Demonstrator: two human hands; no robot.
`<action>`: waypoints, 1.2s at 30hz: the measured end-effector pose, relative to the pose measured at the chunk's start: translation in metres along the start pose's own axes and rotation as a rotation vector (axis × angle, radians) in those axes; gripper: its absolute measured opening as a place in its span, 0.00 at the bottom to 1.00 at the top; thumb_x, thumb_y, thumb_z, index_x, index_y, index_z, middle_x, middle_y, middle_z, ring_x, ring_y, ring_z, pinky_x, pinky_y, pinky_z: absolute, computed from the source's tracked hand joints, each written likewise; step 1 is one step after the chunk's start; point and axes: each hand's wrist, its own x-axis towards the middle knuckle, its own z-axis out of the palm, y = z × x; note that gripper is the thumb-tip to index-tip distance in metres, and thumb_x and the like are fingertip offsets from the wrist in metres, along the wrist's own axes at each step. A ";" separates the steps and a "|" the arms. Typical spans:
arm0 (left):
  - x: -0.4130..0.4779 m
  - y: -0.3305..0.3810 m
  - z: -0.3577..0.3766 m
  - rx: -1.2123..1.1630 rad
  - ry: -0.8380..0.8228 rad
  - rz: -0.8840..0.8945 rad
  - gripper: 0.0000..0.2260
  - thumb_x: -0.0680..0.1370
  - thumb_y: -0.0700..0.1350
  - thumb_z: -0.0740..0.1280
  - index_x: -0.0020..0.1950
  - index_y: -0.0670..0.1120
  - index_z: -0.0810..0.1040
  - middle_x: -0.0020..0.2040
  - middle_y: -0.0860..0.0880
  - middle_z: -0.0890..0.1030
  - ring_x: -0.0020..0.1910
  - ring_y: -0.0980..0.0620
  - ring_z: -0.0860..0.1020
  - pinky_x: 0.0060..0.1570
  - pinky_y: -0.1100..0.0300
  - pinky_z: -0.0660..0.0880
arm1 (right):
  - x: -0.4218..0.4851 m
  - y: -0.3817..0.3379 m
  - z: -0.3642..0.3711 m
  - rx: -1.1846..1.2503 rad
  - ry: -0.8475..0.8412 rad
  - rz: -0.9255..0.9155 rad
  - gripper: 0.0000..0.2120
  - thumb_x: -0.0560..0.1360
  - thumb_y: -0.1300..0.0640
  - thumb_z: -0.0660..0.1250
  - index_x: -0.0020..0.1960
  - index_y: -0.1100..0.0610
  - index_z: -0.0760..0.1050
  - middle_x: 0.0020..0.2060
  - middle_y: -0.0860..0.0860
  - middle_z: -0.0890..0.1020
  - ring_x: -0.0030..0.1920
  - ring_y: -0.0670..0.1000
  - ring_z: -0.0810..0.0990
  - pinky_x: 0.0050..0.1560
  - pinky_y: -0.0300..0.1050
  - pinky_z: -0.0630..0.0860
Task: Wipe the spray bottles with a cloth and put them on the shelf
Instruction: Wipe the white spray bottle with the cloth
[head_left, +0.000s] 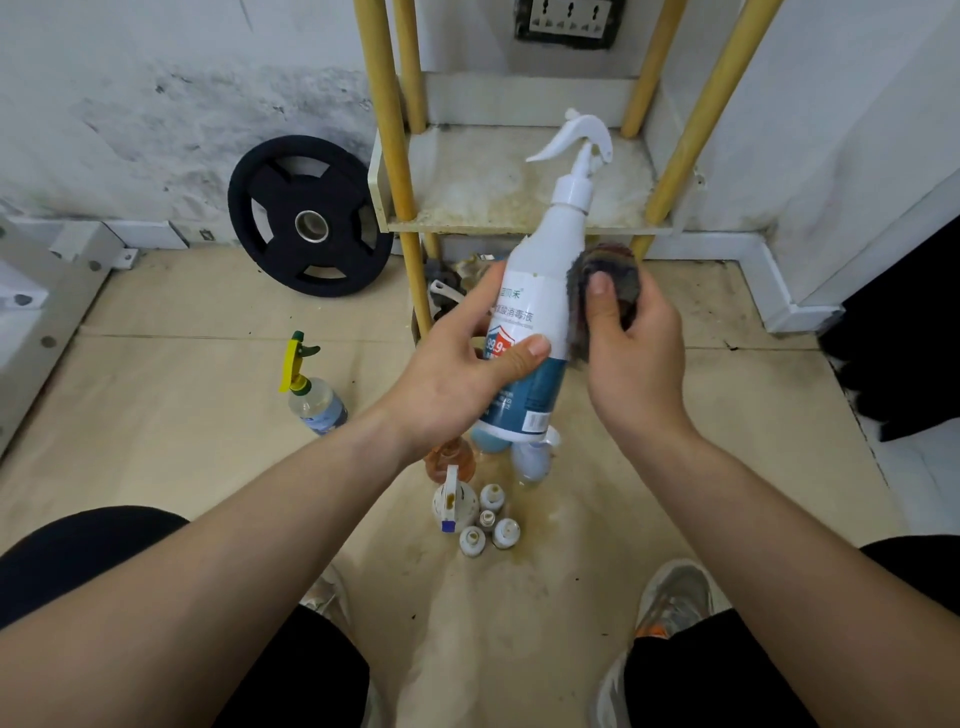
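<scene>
Beige floor (182, 415), stained white wall behind. White spray bottle (540, 270): held in the air, tilted, nozzle up, in front of the yellow-posted shelf (519, 208). Left hand (457, 374) wraps round its label; right hand (634, 364) clutches a dark cloth (618, 260) pressed to the bottle's side. On the floor below: cluster of small bottles (488, 525); yellow-trigger bottle (317, 400) further left. Black weight plate (291, 208) leans on the wall.

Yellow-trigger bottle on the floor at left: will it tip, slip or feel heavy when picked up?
The yellow-trigger bottle stands upright with a large trigger head, so a sideways nudge could probably tip it. Its clear plastic body looks smooth, perhaps slippery; the neck seems a surer grip. Fill level cannot be told.
</scene>
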 end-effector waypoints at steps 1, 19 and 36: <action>0.000 -0.001 0.001 -0.009 0.008 -0.003 0.29 0.81 0.41 0.69 0.80 0.55 0.63 0.64 0.54 0.81 0.57 0.66 0.79 0.51 0.69 0.77 | 0.000 0.000 0.000 0.010 0.008 0.011 0.14 0.84 0.49 0.61 0.65 0.54 0.77 0.53 0.43 0.83 0.53 0.41 0.81 0.52 0.35 0.75; 0.010 0.009 -0.026 -0.282 0.135 -0.258 0.14 0.83 0.41 0.64 0.68 0.46 0.77 0.62 0.39 0.81 0.59 0.40 0.82 0.59 0.49 0.79 | -0.031 0.019 0.013 0.133 -0.228 0.116 0.21 0.81 0.47 0.58 0.70 0.54 0.71 0.58 0.48 0.82 0.59 0.51 0.82 0.53 0.57 0.83; 0.006 0.001 -0.018 -0.103 -0.039 -0.120 0.30 0.78 0.43 0.73 0.74 0.56 0.63 0.64 0.41 0.76 0.61 0.45 0.80 0.58 0.50 0.81 | 0.007 -0.012 0.003 0.020 -0.046 -0.083 0.19 0.82 0.52 0.64 0.70 0.58 0.73 0.58 0.49 0.82 0.59 0.45 0.80 0.61 0.42 0.77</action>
